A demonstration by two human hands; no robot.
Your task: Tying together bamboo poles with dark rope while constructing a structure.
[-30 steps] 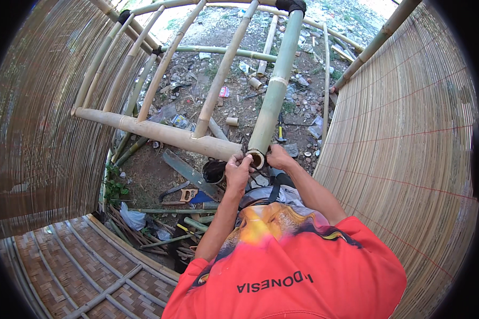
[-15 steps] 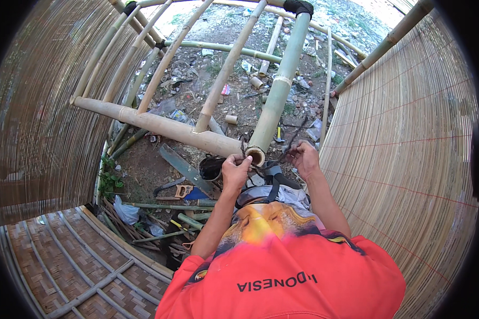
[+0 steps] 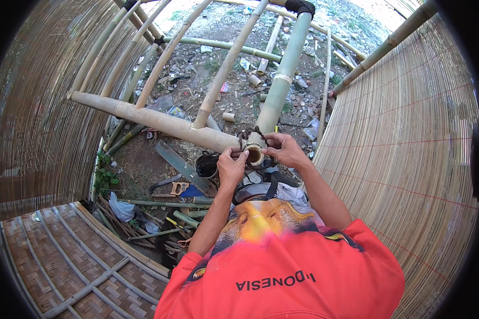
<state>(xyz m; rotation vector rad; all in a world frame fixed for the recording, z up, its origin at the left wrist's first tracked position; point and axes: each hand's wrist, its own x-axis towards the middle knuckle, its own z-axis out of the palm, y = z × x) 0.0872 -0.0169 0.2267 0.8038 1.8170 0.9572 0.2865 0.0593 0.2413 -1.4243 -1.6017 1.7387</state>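
Note:
A green bamboo pole (image 3: 278,101) runs toward me, its hollow cut end facing me. Beside that end it meets a pale bamboo rail (image 3: 159,123) coming from the left. Dark fibre cord (image 3: 257,132) loops around the joint, and a strand hangs below. My left hand (image 3: 232,167) is at the left of the pole end, thumb and fingers closed on the cord near the rim. On the opposite side, my right hand (image 3: 286,151) pinches the cord against the pole. The exact grip of the fingertips is partly hidden.
Slanting bamboo bars (image 3: 213,80) rise from the rail. Below left are a black bucket (image 3: 206,165), a split bamboo piece (image 3: 176,160) and a handsaw (image 3: 182,189). Slatted bamboo screens stand left and right (image 3: 399,138). A woven bamboo panel (image 3: 64,266) lies lower left; litter covers the ground.
My right hand has moved left, from holding the cord out to the side to the pole's rim. My left hand has stayed beside the joint, shifting slightly.

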